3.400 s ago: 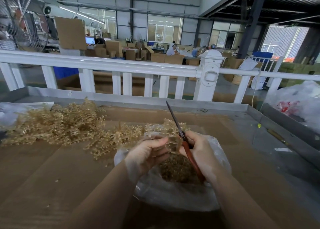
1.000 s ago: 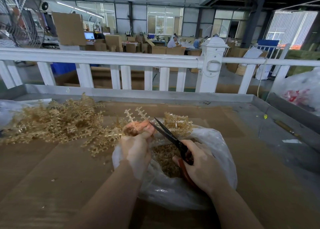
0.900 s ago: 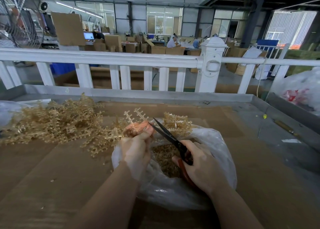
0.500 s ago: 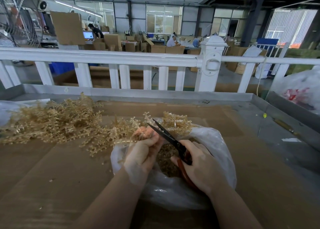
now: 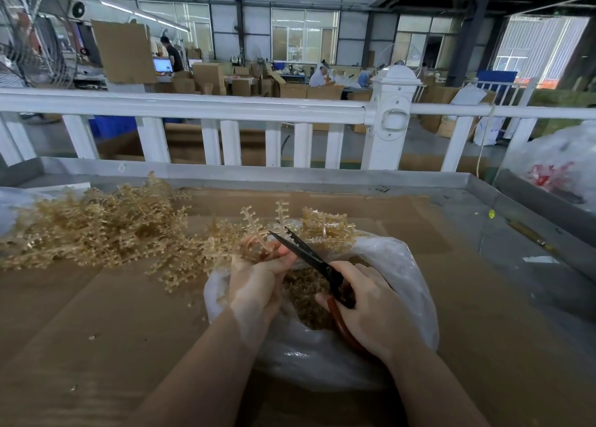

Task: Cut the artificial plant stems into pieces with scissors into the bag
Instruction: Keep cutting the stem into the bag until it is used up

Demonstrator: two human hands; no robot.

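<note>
My left hand (image 5: pixel 258 284) grips a golden artificial plant stem (image 5: pixel 254 225) whose twigs stick up above my fingers. My right hand (image 5: pixel 371 310) holds red-handled scissors (image 5: pixel 306 252); the dark blades point up-left and meet the stem just above my left fingertips. Both hands hover over a clear plastic bag (image 5: pixel 403 265) lying open on the table, with golden cut pieces (image 5: pixel 306 297) inside. A pile of uncut golden stems (image 5: pixel 96 229) lies to the left on the cardboard.
Brown cardboard (image 5: pixel 96 330) covers the metal table (image 5: pixel 500 233). A white railing (image 5: pixel 225 110) runs along the far edge. Another filled plastic bag (image 5: pixel 561 165) sits at the right. Boxes and people are in the hall beyond.
My left hand raised the stem again, so its twigs stand higher than half a second ago. The scissors stay at the stem with the blades closer together.
</note>
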